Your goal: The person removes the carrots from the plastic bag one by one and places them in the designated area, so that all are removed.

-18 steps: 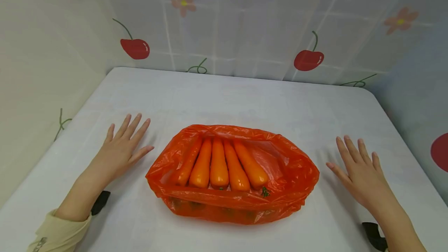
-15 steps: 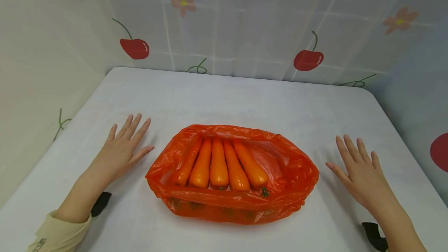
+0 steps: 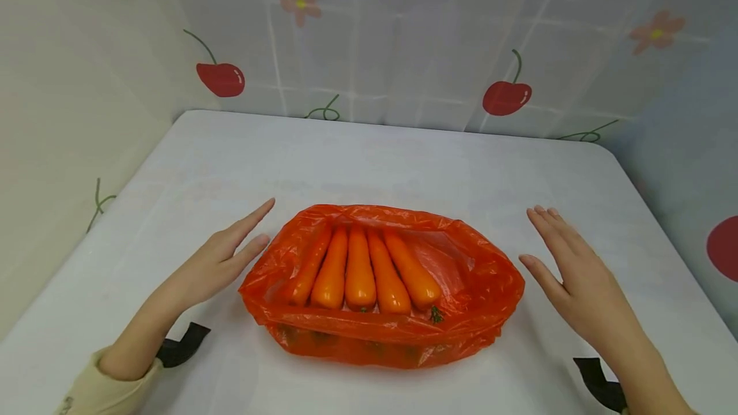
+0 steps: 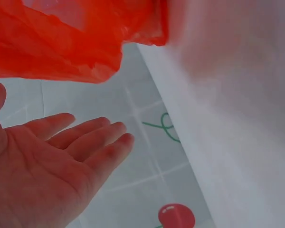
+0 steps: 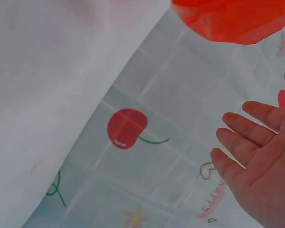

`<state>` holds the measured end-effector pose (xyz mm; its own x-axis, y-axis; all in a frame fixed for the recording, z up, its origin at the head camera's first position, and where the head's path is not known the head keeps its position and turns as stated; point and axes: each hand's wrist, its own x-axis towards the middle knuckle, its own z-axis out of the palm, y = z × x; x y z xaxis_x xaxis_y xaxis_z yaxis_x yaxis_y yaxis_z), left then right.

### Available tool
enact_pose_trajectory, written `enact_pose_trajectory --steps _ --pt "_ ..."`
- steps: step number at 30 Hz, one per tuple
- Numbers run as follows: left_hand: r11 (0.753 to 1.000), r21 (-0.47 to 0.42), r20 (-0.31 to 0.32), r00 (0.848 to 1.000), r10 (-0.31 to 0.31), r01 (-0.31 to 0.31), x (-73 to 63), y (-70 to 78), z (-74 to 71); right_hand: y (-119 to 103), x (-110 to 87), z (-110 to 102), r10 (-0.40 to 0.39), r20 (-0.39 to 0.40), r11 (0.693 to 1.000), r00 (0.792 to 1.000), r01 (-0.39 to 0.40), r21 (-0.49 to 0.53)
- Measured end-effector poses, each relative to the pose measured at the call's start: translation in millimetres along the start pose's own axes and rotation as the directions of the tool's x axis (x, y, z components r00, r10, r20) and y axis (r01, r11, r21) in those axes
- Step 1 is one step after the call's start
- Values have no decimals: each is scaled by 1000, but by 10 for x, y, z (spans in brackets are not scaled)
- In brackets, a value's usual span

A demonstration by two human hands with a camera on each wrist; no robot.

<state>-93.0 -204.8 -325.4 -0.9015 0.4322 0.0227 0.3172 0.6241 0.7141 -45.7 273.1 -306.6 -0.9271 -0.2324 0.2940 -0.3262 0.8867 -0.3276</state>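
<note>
In the head view an orange-red plastic bag [image 3: 461, 332] lies on the white table with its mouth spread wide. Several orange carrots [image 3: 360, 274] lie side by side inside it, their thick ends toward me. My left hand [image 3: 216, 264] is just off the bag's left side, fingers straight and thumb apart. To the right of the bag is my right hand [image 3: 582, 280], its fingers extended and holding nothing. Both wrist views show a bare palm near the bag, and the bag's edge [image 4: 85, 61] appears above the left fingers.
The white table [image 3: 380, 159] has rounded far corners. Behind it hangs a pale curtain [image 3: 403, 37] printed with cherries and flowers. A black strap [image 3: 184, 346] is at my left wrist, and another black strap [image 3: 599, 384] at the right.
Both hands have moved inward toward the bag and turned from palms down to more edge-on. The bag and carrots have stayed in place.
</note>
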Motion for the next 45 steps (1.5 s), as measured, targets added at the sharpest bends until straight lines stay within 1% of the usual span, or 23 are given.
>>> enact_pose_trajectory --steps 3,6,8,10,13,16,20,22,25,28,32,34,37,39,42,45 --pt "999 -43 13 1000 -11 12 15 70 41 -135 44 -20 -10 -20 999 1000 11 47" --pt "997 -75 31 999 -29 31 29 120 72 -256 91 -20 -43 -58 992 997 49 114" --pt "994 -105 46 998 -33 38 35 147 87 -333 133 2 -61 -67 982 996 72 177" --pt "990 -136 63 997 -39 47 41 163 96 -398 181 42 -81 -61 965 995 94 246" --pt "980 -192 74 997 -26 40 51 160 113 -458 257 126 -93 -9 934 996 90 345" --pt "969 -246 71 997 -18 35 57 134 130 -490 325 227 -102 66 900 993 63 431" --pt "947 -319 73 997 -8 31 62 82 156 -511 408 382 -118 166 870 979 21 492" --pt "933 -357 79 997 -6 34 64 58 167 -519 443 460 -134 200 864 971 16 503" --pt "913 -407 84 996 -2 36 70 28 178 -526 476 550 -147 234 872 961 13 490" --pt "893 -448 87 996 -4 43 82 7 181 -531 490 610 -144 276 878 950 -6 479" --pt "859 -508 98 995 -16 64 101 -12 183 -533 495 675 -139 346 883 928 -42 467" --pt "847 -528 99 995 -20 70 105 -18 184 -536 491 705 -134 377 890 917 -56 453" --pt "838 -542 96 995 -16 66 110 -30 185 -542 480 749 -136 410 907 902 -54 418" --pt "832 -551 96 995 -16 67 111 -43 186 -546 468 776 -144 430 913 891 -48 405" --pt "825 -561 97 995 -12 64 114 -67 189 -552 448 812 -162 453 914 877 -39 403" --pt "822 -566 99 995 -8 63 117 -83 192 -562 436 842 -178 462 912 869 -30 408"
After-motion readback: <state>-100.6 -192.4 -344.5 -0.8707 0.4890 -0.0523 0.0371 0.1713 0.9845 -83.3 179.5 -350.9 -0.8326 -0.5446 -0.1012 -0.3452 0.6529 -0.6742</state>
